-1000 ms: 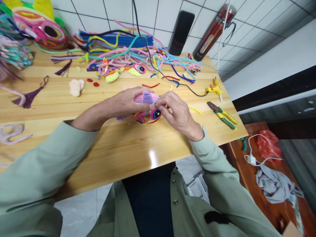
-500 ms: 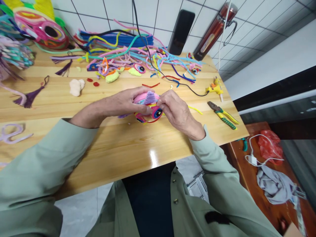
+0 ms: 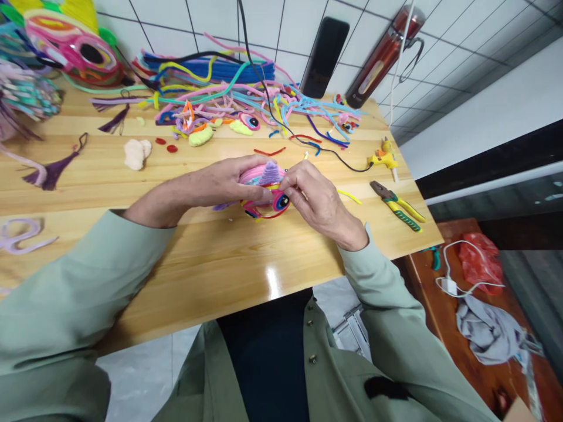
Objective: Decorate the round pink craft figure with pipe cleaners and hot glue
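Observation:
Both my hands meet over a small pipe-cleaner figure (image 3: 265,190) on the wooden table (image 3: 229,264); it is pink with a purple tuft and a round blue-and-pink eye. My left hand (image 3: 220,181) wraps its fingers around the figure's left side and top. My right hand (image 3: 314,196) pinches the figure's right side by the eye with thumb and fingertips. A thin yellow pipe-cleaner piece (image 3: 349,196) sticks out from behind my right hand.
A heap of coloured pipe cleaners (image 3: 229,97) lies at the table's back. Pliers (image 3: 396,205) and a yellow glue gun (image 3: 383,157) with its black cord lie to the right. A cream fluffy piece (image 3: 134,153), purple tassels (image 3: 53,170) and a large colourful mask (image 3: 74,50) are to the left.
My right hand's fingers have shifted slightly on the figure near the eye, and the figure has turned a little. Both hands stay in place.

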Available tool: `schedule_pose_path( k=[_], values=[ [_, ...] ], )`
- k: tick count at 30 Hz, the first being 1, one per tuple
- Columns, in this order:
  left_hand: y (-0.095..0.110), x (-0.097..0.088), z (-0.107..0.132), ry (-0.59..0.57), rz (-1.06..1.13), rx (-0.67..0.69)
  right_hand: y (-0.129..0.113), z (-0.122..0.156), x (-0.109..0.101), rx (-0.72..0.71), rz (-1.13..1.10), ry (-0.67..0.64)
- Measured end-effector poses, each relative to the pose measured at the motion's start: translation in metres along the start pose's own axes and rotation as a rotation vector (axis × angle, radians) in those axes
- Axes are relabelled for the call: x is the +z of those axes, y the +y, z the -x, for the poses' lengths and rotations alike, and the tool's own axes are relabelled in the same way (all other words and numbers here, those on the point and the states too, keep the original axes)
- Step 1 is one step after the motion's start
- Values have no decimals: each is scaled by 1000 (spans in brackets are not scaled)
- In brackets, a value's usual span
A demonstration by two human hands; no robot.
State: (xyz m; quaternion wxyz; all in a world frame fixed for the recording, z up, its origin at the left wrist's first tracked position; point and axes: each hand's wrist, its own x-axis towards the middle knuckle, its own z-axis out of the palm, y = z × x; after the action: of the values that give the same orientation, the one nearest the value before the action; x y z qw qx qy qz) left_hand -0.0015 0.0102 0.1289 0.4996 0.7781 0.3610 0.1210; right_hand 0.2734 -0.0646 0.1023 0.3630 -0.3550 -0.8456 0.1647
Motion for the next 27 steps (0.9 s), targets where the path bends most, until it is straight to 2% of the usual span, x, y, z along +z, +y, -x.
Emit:
schedule_pose_path(
  k=[10,15,21,27],
  values=[
    [0,-2,0,-15,-5,36,5,1,3,13,19,45],
    [1,-2,1,0,-5,33,5,1,0,-28,-10,36],
    [3,-2,1,-10,-23,28,8,1,-1,23,-29,-7],
    [5,-2,1,-23,-22,30,8,-1,-2,-6,-37,16]
  ],
)
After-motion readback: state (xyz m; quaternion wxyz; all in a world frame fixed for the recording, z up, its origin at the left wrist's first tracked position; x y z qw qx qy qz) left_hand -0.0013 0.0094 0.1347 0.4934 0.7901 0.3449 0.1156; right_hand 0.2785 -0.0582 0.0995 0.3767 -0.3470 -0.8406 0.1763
